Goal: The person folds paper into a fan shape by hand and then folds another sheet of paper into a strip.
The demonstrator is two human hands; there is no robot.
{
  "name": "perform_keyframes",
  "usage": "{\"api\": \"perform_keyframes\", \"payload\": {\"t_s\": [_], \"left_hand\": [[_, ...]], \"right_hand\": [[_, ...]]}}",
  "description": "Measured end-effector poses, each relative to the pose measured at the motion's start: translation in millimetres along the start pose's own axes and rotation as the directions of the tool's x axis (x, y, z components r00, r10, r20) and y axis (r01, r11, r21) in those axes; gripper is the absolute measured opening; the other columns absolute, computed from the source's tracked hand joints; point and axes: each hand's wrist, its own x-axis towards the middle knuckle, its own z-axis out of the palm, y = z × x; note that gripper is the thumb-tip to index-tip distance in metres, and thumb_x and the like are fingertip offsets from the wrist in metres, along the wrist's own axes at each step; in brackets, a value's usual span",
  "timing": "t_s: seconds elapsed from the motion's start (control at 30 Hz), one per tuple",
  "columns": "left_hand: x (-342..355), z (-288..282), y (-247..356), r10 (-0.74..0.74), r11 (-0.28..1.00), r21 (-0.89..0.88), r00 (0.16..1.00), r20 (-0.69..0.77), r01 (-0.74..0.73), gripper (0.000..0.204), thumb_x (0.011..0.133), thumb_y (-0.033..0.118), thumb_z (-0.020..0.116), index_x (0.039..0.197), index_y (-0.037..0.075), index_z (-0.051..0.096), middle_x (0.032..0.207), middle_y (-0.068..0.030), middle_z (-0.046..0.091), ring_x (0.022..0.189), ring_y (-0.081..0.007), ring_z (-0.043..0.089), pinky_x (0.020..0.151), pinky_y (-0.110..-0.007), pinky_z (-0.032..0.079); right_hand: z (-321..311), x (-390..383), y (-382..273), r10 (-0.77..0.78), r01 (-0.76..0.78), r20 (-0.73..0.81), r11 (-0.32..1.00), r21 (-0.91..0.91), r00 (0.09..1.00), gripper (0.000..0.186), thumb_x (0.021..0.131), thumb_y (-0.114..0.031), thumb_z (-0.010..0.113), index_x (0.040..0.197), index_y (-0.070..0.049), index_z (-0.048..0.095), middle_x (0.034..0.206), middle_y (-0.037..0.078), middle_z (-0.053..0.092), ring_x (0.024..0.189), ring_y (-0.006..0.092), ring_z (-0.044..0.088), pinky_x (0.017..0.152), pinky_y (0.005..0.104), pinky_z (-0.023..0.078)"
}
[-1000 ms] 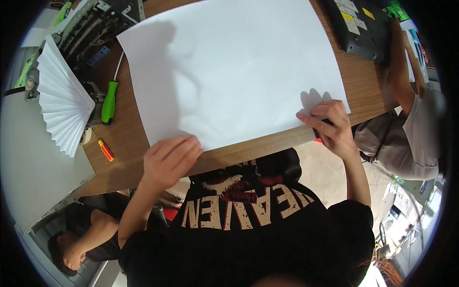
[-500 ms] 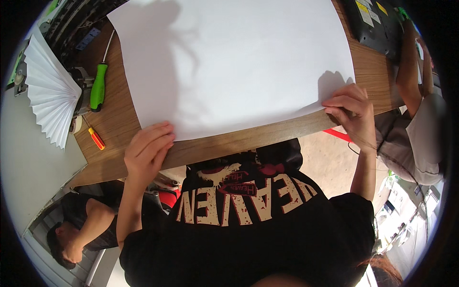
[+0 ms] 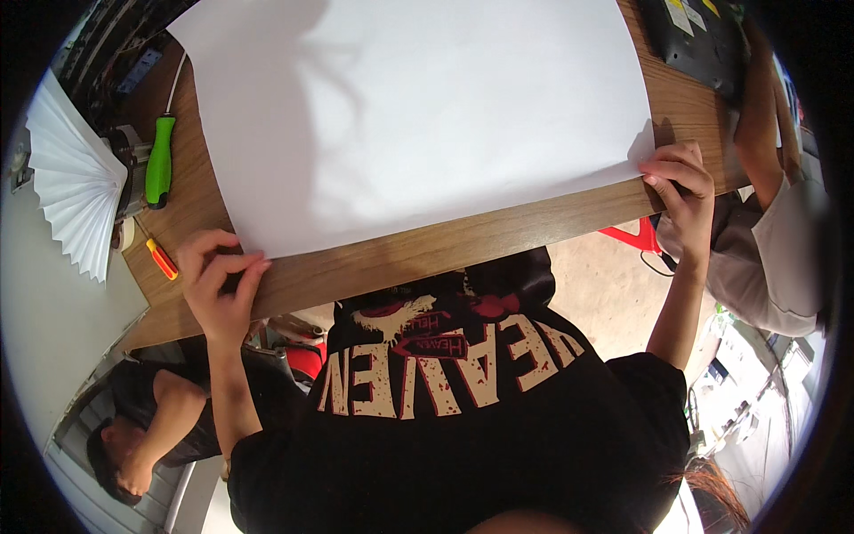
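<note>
A large white sheet of paper [image 3: 445, 116] lies over the wooden table [image 3: 498, 218], its near edge running roughly along the table's front edge. Its near left corner is pinched between the thumb and fingers of my left hand [image 3: 218, 285]. At the near right corner, my right hand [image 3: 685, 187] grips the paper with thumb and fingertips. Shadows fall across the sheet's left half. Beyond the paper's left edge lies a screwdriver with a green handle [image 3: 158, 165], and nearer to my left hand is a small orange and yellow screwdriver [image 3: 163, 259].
A pleated white paper fan [image 3: 78, 182] stands at the left. A black device [image 3: 689, 44] lies at the far right, beside another person's arm [image 3: 761, 133]. Another person [image 3: 160, 427] sits at the lower left. Something red [image 3: 636, 235] shows below the table's right side.
Both my hands have moved outward along the near edge, the left to the left corner and the right to the right corner. The whole view has shifted slightly.
</note>
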Motion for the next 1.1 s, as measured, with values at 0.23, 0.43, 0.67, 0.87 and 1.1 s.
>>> {"api": "perform_keyframes", "payload": {"t_s": [0.23, 0.43, 0.67, 0.87, 1.1], "left_hand": [[9, 0, 1, -0.401, 0.912, -0.104, 0.915, -0.033, 0.396, 0.018, 0.067, 0.008, 0.085, 0.075, 0.003, 0.069, 0.109, -0.0058, 0.052, 0.099, -0.0201, 0.049, 0.087, -0.031, 0.040], [15, -2, 3, -0.452, 0.884, -0.121, 0.892, 0.016, 0.451, 0.021, 0.071, 0.008, 0.083, 0.073, 0.001, 0.064, 0.106, -0.0058, 0.051, 0.097, -0.0203, 0.050, 0.089, -0.031, 0.040], [23, -4, 9, -0.486, 0.858, -0.151, 0.871, 0.069, 0.490, 0.027, 0.073, 0.008, 0.082, 0.071, 0.001, 0.056, 0.107, -0.0062, 0.050, 0.098, -0.0203, 0.051, 0.090, -0.031, 0.039], [20, -6, 3, -0.463, 0.879, -0.098, 0.885, 0.060, 0.466, 0.035, 0.071, 0.009, 0.083, 0.067, 0.002, 0.049, 0.106, -0.0082, 0.051, 0.100, -0.0215, 0.050, 0.090, -0.030, 0.039], [16, -6, 3, -0.500, 0.858, -0.110, 0.865, 0.044, 0.502, 0.033, 0.070, 0.007, 0.083, 0.070, 0.003, 0.050, 0.106, -0.0096, 0.052, 0.100, -0.0225, 0.052, 0.089, -0.031, 0.040]], "right_hand": [[2, 7, -15, 0.508, -0.500, 0.068, 0.803, 0.325, 0.859, 0.009, 0.083, -0.004, 0.074, 0.092, -0.001, 0.072, 0.085, -0.001, 0.063, 0.083, 0.0058, 0.052, 0.075, 0.0221, 0.040], [-3, 12, -7, 0.505, -0.534, 0.178, 0.772, 0.344, 0.845, 0.009, 0.083, -0.001, 0.073, 0.092, -0.001, 0.070, 0.084, -0.003, 0.062, 0.074, 0.0045, 0.049, 0.073, 0.0183, 0.038], [-12, 19, 3, 0.479, -0.542, 0.258, 0.782, 0.308, 0.839, 0.023, 0.082, -0.002, 0.073, 0.099, -0.006, 0.059, 0.075, -0.007, 0.052, 0.071, 0.0018, 0.044, 0.067, 0.0182, 0.032], [-5, 21, -1, 0.475, -0.507, 0.190, 0.838, 0.200, 0.859, 0.029, 0.080, -0.003, 0.075, 0.102, -0.008, 0.057, 0.072, -0.008, 0.048, 0.071, 0.0013, 0.043, 0.067, 0.0177, 0.031], [-11, 22, 0, 0.508, -0.548, 0.234, 0.819, 0.167, 0.829, 0.030, 0.079, -0.003, 0.075, 0.102, -0.007, 0.056, 0.079, -0.007, 0.052, 0.077, 0.0015, 0.047, 0.070, 0.0182, 0.033]]}}
